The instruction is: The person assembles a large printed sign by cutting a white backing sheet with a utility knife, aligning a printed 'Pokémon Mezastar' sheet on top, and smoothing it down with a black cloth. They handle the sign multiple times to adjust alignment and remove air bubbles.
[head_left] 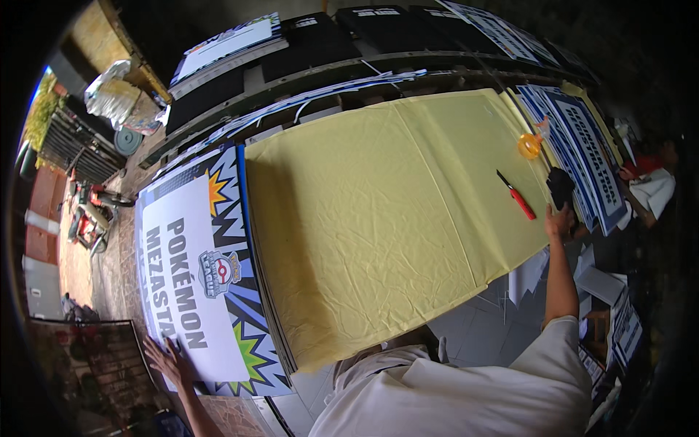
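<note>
My left hand (171,364) lies with fingers spread on the lower edge of a stack of printed boards (193,284). The top board is white with dark lettering and a blue, green and orange border. At the right edge of the yellow-covered table (364,226), my right hand (559,221) is closed on a black, cloth-like bundle (561,187); its exact kind is unclear. Just left of that hand, a red utility knife (520,204) rests on the yellow cover, its dark blade pointing up and left. An orange tape dispenser (530,146) sits farther back.
More printed boards (590,156) are stacked at the right. Behind the table runs a rack with black panels (309,45) and another board stack (229,49). A red motorcycle (91,215) stands far left. Papers and cartons (604,288) crowd the lower right.
</note>
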`<state>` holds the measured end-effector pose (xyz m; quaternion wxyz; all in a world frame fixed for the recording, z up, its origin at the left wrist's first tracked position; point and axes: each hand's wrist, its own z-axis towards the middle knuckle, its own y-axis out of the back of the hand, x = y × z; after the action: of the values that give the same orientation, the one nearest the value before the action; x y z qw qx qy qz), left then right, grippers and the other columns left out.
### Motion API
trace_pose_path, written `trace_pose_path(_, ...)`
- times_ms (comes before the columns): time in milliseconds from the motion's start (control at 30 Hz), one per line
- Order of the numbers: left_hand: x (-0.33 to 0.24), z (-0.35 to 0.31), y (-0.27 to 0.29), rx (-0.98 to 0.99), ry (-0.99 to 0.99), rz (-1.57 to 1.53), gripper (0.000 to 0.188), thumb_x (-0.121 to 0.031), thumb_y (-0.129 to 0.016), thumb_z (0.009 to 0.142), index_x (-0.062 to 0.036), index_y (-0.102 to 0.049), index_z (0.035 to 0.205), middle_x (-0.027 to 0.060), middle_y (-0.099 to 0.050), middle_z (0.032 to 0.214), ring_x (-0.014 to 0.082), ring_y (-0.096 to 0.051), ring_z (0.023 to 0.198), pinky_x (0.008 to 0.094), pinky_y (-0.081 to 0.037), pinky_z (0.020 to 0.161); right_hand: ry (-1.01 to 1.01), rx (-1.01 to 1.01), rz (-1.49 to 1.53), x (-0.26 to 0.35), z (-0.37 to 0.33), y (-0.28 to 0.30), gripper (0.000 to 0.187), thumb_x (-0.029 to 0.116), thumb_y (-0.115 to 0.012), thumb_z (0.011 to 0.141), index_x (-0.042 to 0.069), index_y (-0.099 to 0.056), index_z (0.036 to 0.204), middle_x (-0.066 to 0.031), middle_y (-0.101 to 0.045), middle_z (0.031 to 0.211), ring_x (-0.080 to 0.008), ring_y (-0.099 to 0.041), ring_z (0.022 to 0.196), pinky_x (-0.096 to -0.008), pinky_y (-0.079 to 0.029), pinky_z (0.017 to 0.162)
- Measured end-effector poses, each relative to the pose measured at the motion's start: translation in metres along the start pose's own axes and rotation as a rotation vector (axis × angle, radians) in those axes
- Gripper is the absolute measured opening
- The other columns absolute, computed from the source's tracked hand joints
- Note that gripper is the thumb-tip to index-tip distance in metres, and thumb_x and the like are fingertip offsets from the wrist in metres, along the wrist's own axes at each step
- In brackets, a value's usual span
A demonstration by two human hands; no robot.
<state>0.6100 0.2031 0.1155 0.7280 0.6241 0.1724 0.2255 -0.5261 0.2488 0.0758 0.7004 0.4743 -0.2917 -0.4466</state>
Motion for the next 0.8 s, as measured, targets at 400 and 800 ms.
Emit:
trace_pose_path(400, -0.073, -0.045, 0.109, -0.399, -0.113, 0.001, 0.043, -0.037, -0.055, 0.105, -0.0122, -0.062, 0.139, 0.0120, -0.061, 0.144, 0.0279, -0.052, 0.138, 0.0501, -0.026, 0.124, 0.559, -0.053, 0.320, -0.101, 0.179, -0.206, 0.056, 0.034, -0.064, 0.097, -0.004, -0.055, 0.138, -0.0280, -0.062, 0.134, -0.0411, -0.061, 0.121, -0.0461, -0.049, 0.104)
trace_pose_path(800, -0.081, -0.056, 0.126, -0.357, -0.182, -0.368, 0.024, -0.019, -0.072, 0.095, -0.0091, -0.074, 0.117, 0.0067, -0.070, 0.087, 0.0186, -0.065, 0.074, 0.0321, -0.055, 0.069, -0.064, -0.707, 0.691, 0.045, 0.038, 0.155, 0.049, 0.024, -0.065, 0.094, -0.011, -0.054, 0.128, -0.0325, -0.062, 0.117, -0.0432, -0.062, 0.106, -0.0525, -0.049, 0.094)
